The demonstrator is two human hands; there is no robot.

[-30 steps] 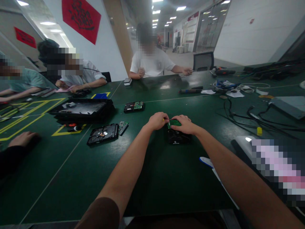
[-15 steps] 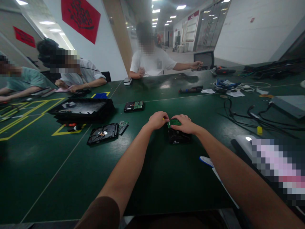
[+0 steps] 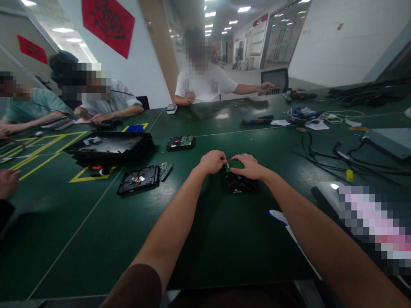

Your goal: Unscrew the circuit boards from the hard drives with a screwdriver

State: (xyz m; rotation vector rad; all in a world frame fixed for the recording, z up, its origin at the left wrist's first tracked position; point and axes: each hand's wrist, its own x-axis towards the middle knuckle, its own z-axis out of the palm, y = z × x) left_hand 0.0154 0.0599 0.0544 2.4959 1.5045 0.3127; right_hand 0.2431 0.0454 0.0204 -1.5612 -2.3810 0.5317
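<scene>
A black hard drive (image 3: 241, 184) with a green circuit board (image 3: 234, 164) on its upper face lies on the dark green table in front of me. My right hand (image 3: 251, 167) grips the drive from the right, its thumb along the board and its fingers over the far side. At the board's left edge, my left hand (image 3: 212, 161) pinches a small thing with a yellow part showing; the fingers hide the rest. To the left lie another hard drive (image 3: 138, 179) and a loose circuit board (image 3: 165, 170). A third drive (image 3: 180, 143) rests farther back.
A black tray (image 3: 112, 145) stands at the left beside a screwdriver (image 3: 102, 172). Black cables (image 3: 324, 158) and a grey metal box (image 3: 390, 141) lie at the right. Across the table sits a person in white (image 3: 205, 81); a co-worker's hand (image 3: 9, 183) is at the left edge.
A co-worker's hand and dark sleeve have come into view at the left edge. My two hands and the hard drive show almost no movement.
</scene>
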